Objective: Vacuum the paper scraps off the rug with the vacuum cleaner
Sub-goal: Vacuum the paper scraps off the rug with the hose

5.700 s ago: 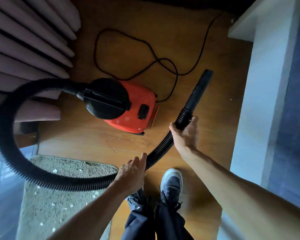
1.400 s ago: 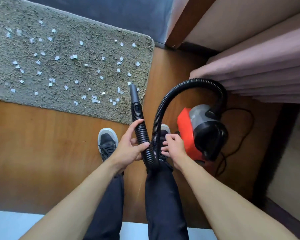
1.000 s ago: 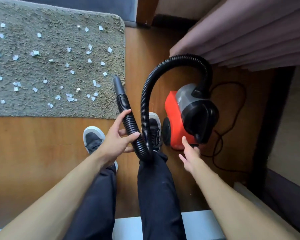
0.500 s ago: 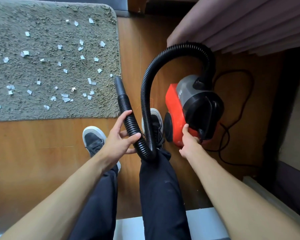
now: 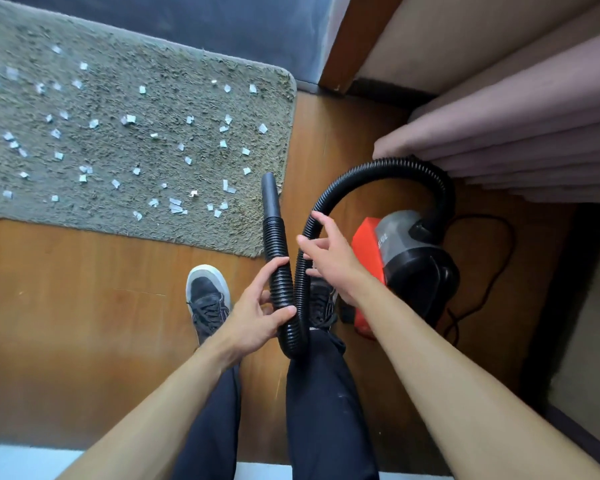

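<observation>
A shaggy grey-green rug [image 5: 125, 98] lies at the upper left, strewn with several small white paper scraps [image 5: 174, 206]. The red and black vacuum cleaner [image 5: 406, 258] stands on the wood floor at the right. Its ribbed black hose [image 5: 378, 168] arches up from the body and folds back at my knee. My left hand [image 5: 257, 317] grips the hose just below the smooth black nozzle [image 5: 270, 195], which points at the rug's near right edge. My right hand [image 5: 329, 254] hovers with fingers spread, fingertips at the hose's other run, gripping nothing.
Pink curtain folds [image 5: 516, 133] hang at the upper right behind the vacuum. The black power cord [image 5: 492, 271] loops on the floor to its right. My two dark shoes [image 5: 207, 299] stand on the wood floor [image 5: 66, 306] below the rug. A wooden frame post [image 5: 347, 39] stands beyond the rug.
My right hand has left the vacuum body and risen to the hose, fingers open. The view has swung back toward the rug. My left hand keeps its grip on the hose.
</observation>
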Available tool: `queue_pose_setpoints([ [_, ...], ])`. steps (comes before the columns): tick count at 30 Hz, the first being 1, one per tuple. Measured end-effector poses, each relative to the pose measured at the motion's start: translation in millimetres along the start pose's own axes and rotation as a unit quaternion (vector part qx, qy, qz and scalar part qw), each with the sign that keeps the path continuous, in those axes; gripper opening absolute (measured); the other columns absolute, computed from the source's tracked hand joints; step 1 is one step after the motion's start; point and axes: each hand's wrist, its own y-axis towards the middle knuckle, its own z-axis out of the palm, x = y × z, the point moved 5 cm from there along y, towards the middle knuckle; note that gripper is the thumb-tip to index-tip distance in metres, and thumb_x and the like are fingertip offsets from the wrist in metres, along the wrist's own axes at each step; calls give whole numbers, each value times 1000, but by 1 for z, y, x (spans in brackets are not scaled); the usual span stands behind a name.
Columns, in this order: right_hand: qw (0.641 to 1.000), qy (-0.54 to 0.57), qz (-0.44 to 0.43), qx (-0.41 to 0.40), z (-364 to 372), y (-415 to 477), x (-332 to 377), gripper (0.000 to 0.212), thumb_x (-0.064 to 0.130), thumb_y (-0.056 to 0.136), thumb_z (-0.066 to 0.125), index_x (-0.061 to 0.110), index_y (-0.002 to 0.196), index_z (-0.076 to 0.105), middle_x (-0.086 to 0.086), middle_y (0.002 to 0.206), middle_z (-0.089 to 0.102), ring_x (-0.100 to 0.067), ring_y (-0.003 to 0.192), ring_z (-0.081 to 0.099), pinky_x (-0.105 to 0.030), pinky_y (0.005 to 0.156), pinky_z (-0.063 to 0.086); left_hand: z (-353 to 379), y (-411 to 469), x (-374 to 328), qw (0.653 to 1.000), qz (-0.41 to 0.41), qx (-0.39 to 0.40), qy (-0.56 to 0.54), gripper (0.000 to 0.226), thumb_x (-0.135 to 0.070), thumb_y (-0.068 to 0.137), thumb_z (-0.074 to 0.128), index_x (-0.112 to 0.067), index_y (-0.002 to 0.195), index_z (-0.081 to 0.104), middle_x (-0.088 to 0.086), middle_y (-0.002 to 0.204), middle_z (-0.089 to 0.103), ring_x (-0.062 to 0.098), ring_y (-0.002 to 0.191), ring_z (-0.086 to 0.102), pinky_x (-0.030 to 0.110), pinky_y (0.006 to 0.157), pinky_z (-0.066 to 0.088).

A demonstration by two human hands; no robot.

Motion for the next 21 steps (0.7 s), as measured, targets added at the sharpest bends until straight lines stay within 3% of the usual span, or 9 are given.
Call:
queue_pose_setpoints([
  [4,990,-85,-6,115,26,11,33,55,23,96,59,36,144,37,-4,102,59,-18,89,60,-40,83,56,-3,-4,2,1000,10,10,8,72,5,91,60,-48,136,42,9,106,65,13,84,69,33,71,59],
  [7,980,-129,-1,154,41,13,40,57,12,95,59,32,145,37,4,88,56,-7,74,58,-27,65,54,-7,-7,4,1000,21,12,1,72,4,90,61,-48,136,42,7,106,64,16,89,69,27,71,56],
  [14,976,-125,10,180,62,13,37,63,12,90,69,34,142,42,-4,97,58,-8,77,63,-23,57,53,-21,-18,19,997,55,-29,-44,69,4,91,59,-48,134,44,-7,103,68,13,93,67,34,85,56],
  [21,967,-126,40,217,81,19,30,68,13,88,73,38,142,41,-4,101,60,-2,61,66,-24,56,52,-26,-27,27,988,66,-57,-128,57,5,96,51,-34,137,43,4,107,65,27,104,66,30,80,57],
])
